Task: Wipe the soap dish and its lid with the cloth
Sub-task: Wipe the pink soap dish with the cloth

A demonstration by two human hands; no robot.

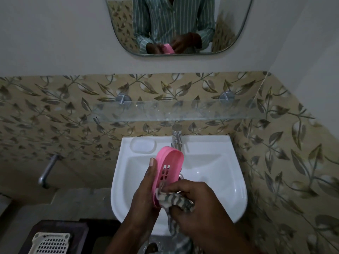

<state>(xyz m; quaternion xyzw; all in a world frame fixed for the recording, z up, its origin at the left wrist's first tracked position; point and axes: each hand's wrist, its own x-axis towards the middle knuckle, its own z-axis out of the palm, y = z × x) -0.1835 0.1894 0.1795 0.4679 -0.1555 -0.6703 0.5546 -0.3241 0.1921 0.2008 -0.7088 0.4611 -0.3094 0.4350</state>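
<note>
— Where's the soap dish from where you sit?

— I see the pink soap dish (pixel 167 170) held up over the white sink (pixel 229 180), just near of the tap (pixel 176 137). My left hand (pixel 146 191) grips it along its left edge, thumb lying flat up that rim, the other fingers curled behind it and hidden from me.

— And which way does it run?

— Its long axis goes from near-left up to far-right, tilted on edge, with the hollow inside and its drain slots facing right, toward the other hand. The rounded far end points at the tap.

— The cloth?

— The striped cloth (pixel 176 200) is bunched in my right hand (pixel 194 202), fingers curled tight round it, and it touches the dish's near end, just below the slots. A tail of it hangs down in front of the basin.

— Around that?

— A glass shelf (pixel 165 111) on the leaf-patterned tiles beyond the sink, a mirror (pixel 231 32) above, and a white slotted basket (pixel 51 242) at near left.
</note>
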